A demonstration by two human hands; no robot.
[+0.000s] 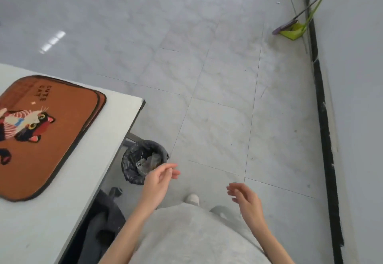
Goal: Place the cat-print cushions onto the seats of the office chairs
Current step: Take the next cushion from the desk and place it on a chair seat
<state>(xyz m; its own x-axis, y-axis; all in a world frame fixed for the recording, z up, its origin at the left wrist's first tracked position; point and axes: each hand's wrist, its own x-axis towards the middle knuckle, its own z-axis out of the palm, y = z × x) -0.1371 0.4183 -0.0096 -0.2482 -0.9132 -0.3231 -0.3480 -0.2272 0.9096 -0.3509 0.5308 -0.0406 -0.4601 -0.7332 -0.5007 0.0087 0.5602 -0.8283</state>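
we're seeing white table (pixel 87 180) filling lower left | cat-print cushions (pixel 51 135) stacked, lying flat on it at left edge | left hand (pixel 158 183) and right hand (pixel 245 198) hovering bottom centre, both released, grasping nothing

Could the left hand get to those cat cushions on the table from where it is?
Probably yes. The left hand is open and empty, and the cat-print cushions lie uncovered on the white table with nothing between them.

Grey tile floor (pixel 217 89), white table (pixel 51 212), maybe bin (pixel 143 160).
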